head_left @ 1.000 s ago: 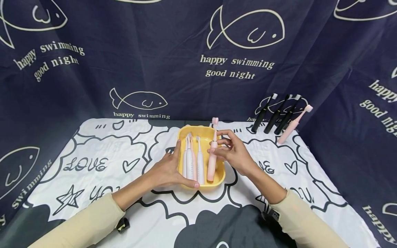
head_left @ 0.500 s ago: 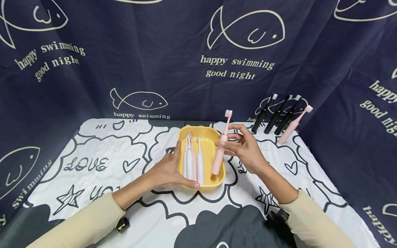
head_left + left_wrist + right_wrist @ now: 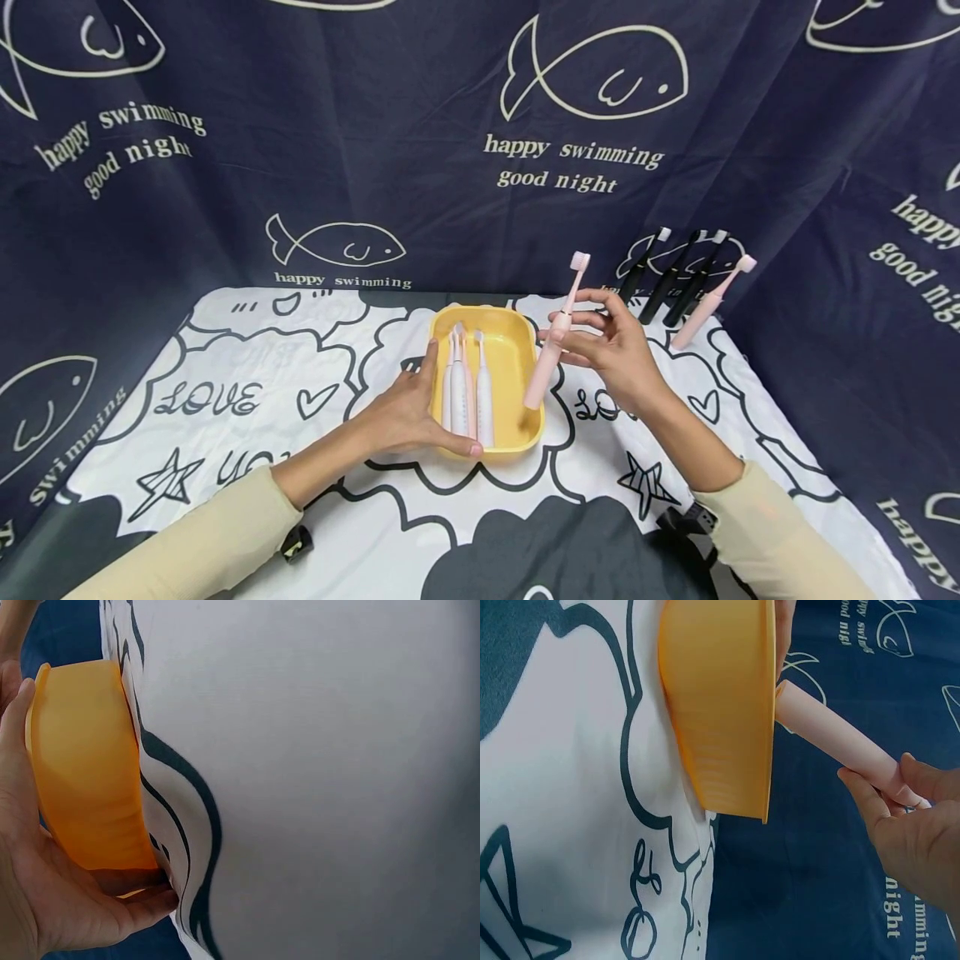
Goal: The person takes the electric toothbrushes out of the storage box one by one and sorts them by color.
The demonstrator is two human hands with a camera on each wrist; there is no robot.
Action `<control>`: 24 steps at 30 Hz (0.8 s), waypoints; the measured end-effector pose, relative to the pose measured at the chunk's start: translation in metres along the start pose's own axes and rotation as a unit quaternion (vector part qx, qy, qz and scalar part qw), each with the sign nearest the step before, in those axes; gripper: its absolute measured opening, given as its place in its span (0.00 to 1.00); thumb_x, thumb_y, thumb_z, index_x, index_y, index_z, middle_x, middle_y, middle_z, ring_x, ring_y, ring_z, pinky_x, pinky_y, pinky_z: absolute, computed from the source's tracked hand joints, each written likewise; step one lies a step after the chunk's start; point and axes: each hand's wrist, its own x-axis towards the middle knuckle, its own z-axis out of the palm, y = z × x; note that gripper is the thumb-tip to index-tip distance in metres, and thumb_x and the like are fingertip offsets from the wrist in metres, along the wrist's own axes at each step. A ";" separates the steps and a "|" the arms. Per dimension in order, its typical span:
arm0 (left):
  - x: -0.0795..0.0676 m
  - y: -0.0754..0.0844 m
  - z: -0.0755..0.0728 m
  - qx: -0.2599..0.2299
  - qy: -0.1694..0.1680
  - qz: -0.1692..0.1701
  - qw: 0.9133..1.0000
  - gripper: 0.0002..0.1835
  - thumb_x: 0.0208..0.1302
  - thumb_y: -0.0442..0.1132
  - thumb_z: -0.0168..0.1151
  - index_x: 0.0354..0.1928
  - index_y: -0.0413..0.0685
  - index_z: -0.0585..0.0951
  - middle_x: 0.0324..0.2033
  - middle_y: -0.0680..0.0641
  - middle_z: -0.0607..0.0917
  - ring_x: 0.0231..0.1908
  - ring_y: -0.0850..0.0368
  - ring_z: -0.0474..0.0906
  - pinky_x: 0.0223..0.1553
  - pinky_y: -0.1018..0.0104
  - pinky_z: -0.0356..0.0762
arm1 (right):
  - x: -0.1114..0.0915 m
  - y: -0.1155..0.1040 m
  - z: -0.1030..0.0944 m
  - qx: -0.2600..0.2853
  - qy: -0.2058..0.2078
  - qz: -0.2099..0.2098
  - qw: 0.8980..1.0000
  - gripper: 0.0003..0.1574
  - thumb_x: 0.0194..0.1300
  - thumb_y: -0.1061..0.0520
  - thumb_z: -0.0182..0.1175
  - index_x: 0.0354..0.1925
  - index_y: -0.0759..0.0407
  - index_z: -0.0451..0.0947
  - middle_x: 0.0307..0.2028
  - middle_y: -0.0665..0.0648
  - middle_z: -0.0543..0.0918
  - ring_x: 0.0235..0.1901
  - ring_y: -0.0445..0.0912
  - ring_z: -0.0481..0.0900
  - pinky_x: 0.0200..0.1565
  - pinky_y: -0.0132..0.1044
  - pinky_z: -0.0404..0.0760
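Head: right fingers [image 3: 606, 297] pinching pink toothbrush [image 3: 543, 375] half-hide black toothbrush [image 3: 640, 273]; left fingers [image 3: 430, 367] grip tray [image 3: 513, 350].

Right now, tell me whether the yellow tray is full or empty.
Neither: the tray is partly filled. The head view shows toothbrushes lying along its left side, its right side bare.

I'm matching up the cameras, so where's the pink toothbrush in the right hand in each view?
Head: pink toothbrush, right of centre, held in the right hand.
Left wrist: not in it.
Right wrist: handle right of centre, slanting down to the hand; brush head out of sight.
Shared landmark: yellow tray, just below centre in head, left in left wrist, top centre in right wrist.
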 end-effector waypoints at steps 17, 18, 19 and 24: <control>0.000 0.000 0.000 -0.006 0.003 0.009 1.000 0.99 0.32 0.80 0.89 0.93 0.59 0.28 0.85 0.32 0.65 0.79 0.40 0.68 0.74 0.36 0.76 | 0.000 -0.007 -0.019 0.024 0.021 -0.021 0.999 0.31 0.73 0.78 0.67 0.66 0.59 0.71 0.52 0.52 0.93 0.48 0.45 0.97 0.49 0.44 0.94; 0.000 0.000 0.000 -0.005 0.003 0.010 1.000 0.99 0.32 0.80 0.89 0.93 0.59 0.28 0.85 0.33 0.65 0.79 0.40 0.68 0.74 0.36 0.76 | -0.001 -0.007 -0.020 0.024 0.023 -0.021 0.999 0.31 0.73 0.78 0.66 0.65 0.58 0.72 0.52 0.51 0.93 0.48 0.45 0.97 0.49 0.43 0.94; 0.000 0.000 0.000 -0.005 0.004 0.010 1.000 0.99 0.32 0.80 0.89 0.93 0.59 0.28 0.85 0.33 0.64 0.80 0.40 0.68 0.74 0.36 0.76 | -0.001 -0.006 -0.021 0.025 0.025 -0.021 0.999 0.30 0.73 0.78 0.66 0.65 0.58 0.73 0.52 0.51 0.93 0.48 0.45 0.97 0.49 0.43 0.94; -0.001 0.001 0.000 0.001 0.004 0.003 1.000 0.99 0.31 0.81 0.89 0.93 0.60 0.29 0.86 0.31 0.62 0.79 0.40 0.69 0.72 0.37 0.78 | -0.001 -0.007 -0.027 0.030 0.036 -0.016 0.999 0.28 0.74 0.77 0.67 0.64 0.59 0.75 0.51 0.52 0.92 0.48 0.46 0.97 0.50 0.43 0.94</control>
